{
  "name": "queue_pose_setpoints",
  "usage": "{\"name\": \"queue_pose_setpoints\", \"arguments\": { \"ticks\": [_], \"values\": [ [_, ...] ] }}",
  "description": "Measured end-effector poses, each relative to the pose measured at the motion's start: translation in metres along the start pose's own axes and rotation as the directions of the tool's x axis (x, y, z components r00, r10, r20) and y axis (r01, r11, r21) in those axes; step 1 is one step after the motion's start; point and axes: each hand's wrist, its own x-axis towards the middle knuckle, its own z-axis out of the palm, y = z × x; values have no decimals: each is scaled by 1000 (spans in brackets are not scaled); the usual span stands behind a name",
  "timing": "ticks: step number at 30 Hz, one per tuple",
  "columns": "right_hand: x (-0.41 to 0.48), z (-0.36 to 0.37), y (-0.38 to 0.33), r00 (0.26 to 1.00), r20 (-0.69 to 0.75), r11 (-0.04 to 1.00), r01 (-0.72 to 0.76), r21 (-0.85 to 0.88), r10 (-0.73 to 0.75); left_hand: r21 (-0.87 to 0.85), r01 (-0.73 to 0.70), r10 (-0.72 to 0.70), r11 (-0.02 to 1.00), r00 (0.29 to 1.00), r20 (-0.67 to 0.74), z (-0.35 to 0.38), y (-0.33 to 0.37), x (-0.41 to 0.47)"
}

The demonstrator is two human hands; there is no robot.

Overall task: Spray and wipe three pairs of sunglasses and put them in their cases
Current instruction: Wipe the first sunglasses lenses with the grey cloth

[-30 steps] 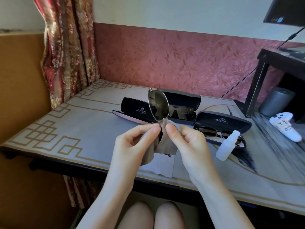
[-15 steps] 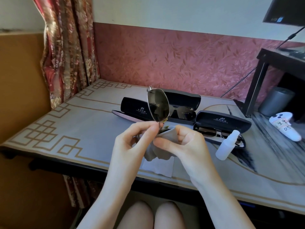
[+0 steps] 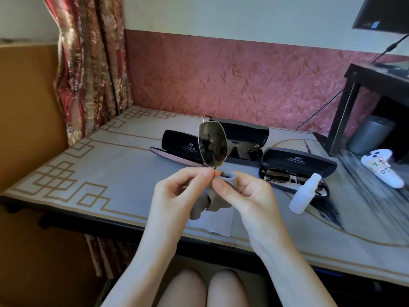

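Metal-framed sunglasses (image 3: 212,144) stand on end above the table, one dark lens up. My left hand (image 3: 177,196) pinches them near the lower lens. My right hand (image 3: 245,193) presses a grey cloth (image 3: 228,175) around the lower lens, which is hidden. Behind them lie three open black cases: an empty one (image 3: 177,145) on the left, a middle one (image 3: 247,134) with dark sunglasses (image 3: 245,149), and a right one (image 3: 298,160) with thin-framed sunglasses (image 3: 281,175). A small white spray bottle (image 3: 303,193) stands in front of the right case.
A second grey cloth (image 3: 212,222) lies flat at the table's front edge under my hands. A black stand (image 3: 345,107), a grey cylinder (image 3: 369,134) and a white controller (image 3: 382,169) sit at the right. A curtain (image 3: 88,63) hangs at the back left.
My right hand has bunched the cloth tighter around the lower lens and slid up toward my left fingertips. The upright lens has tilted slightly.
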Motion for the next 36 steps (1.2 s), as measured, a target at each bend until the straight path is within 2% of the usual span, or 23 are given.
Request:
{"name": "queue_pose_setpoints", "arguments": {
  "ticks": [3,8,18,22,28,36],
  "values": [
    [0,2,0,999,-46,999,-26,24,27,4,-4,4,1000,1000,0,0,0,0],
    [-1,0,-3,996,-81,999,-42,-30,39,8,15,-15,1000,1000,2,0,0,-1],
    [0,-3,-7,997,7,989,78,-122,-78,-63,58,-59,996,998,-13,-1,0,-2],
    [-1,-6,-7,998,33,990,54,-129,-50,-103,77,-80,992,996,-24,4,2,-2],
    [-5,-13,-8,996,88,1000,-1,-13,2,-162,55,-67,985,995,-71,11,-2,0],
    [-10,-22,1,986,147,995,-64,-73,74,-220,56,-78,974,993,-93,8,2,7]
  ]
}}
